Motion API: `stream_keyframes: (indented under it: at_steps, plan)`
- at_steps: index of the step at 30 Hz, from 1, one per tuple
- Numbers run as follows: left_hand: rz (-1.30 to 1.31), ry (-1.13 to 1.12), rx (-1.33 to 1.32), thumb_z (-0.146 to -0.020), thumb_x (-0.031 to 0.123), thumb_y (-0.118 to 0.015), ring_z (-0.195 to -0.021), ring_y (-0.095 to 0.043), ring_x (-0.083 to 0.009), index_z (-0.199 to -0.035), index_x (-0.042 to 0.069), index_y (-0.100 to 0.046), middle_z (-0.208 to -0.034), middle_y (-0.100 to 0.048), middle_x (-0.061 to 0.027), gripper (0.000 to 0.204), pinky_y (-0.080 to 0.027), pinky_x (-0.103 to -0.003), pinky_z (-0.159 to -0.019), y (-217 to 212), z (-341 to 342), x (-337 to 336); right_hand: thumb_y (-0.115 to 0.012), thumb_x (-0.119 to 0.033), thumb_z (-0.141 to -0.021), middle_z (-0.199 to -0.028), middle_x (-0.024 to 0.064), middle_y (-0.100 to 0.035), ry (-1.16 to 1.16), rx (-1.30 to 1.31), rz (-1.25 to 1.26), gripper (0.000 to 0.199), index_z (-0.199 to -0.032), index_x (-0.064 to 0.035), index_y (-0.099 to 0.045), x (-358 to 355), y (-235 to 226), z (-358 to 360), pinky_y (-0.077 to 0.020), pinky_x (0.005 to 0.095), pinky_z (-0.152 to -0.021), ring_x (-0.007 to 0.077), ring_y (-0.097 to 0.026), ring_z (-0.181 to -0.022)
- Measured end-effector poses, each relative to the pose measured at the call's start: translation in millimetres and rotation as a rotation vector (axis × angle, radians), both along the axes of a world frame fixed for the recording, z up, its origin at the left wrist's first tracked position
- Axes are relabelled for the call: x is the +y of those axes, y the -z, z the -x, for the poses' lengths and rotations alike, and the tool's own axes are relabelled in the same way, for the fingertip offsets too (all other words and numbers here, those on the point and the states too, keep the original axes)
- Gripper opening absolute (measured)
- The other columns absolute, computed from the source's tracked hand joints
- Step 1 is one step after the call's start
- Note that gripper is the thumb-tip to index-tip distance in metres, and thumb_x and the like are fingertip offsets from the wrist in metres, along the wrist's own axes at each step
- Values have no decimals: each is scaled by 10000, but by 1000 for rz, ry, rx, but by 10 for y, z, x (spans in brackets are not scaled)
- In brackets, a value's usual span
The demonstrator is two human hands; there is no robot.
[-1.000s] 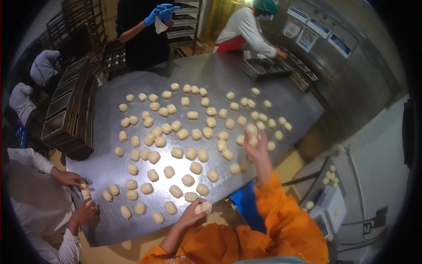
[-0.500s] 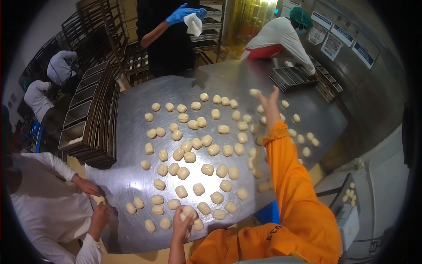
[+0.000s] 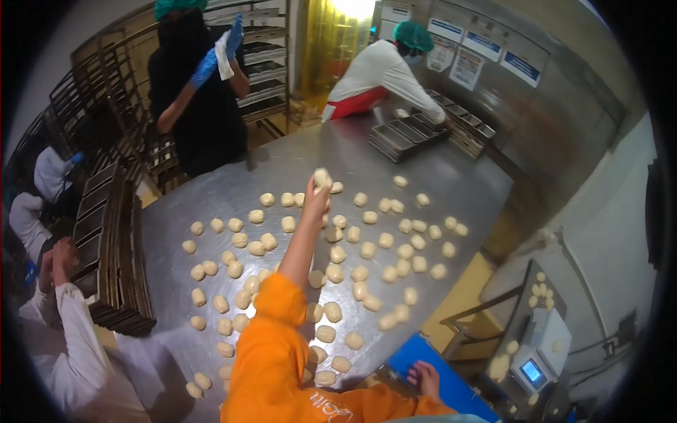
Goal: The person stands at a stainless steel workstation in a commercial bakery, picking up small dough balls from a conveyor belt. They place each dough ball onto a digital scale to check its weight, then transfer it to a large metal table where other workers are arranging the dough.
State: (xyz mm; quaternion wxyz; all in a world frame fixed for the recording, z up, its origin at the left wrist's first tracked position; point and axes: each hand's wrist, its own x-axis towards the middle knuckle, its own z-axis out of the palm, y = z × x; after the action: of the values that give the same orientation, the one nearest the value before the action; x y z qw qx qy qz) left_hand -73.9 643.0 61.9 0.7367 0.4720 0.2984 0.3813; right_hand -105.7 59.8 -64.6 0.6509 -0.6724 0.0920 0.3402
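My left hand (image 3: 316, 202) reaches out over the metal table, its fingers closed around a pale dough piece (image 3: 322, 178). The orange sleeve (image 3: 271, 338) of that arm covers part of the table and some dough behind it. Down at the near edge, my right hand (image 3: 424, 378) is held low beside a blue bin (image 3: 448, 377), fingers apart and holding nothing. Several short, rolled dough pieces (image 3: 333, 311) lie scattered across the steel table (image 3: 282, 166), some touching one another.
Stacked loaf tins (image 3: 106, 247) stand at the left edge, beside a white-sleeved co-worker (image 3: 77, 345). At the far right of the table, another co-worker (image 3: 374, 74) leans over more tins (image 3: 405, 136). A person in dark clothes (image 3: 194, 99) holds a white cloth. A scale (image 3: 539, 352) stands right.
The view has turned right. My left hand has gone from the near edge out over the table with dough. My right hand, outstretched before with a dough piece in front of it, is now low by the bin.
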Motion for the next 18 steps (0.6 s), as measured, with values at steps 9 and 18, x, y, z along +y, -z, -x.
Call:
stream_keyframes:
  at_steps: [9,18]
  plan:
    - [274,-10,-4,-833,145,-634,-763,-606,-258,-1500,138,-236,-1090,-547,-203,777,-532,-352,-490,500,-1474,1103,-511,-103,-944,-1046,95,-633,568,-219,75,276,-1213,-68,-564,-1176,25,334,-564,356,-677,210,-621,-807]
    - [413,-81,-481,-862,400,-649,-1369,-338,-405,-1502,59,-200,-1502,-294,-233,853,-231,-530,-1161,-373,-1138,1578,-590,-207,-975,-977,95,-634,398,-245,-85,271,-1172,-23,-562,-1322,392,450,-572,354,-677,183,-617,-796]
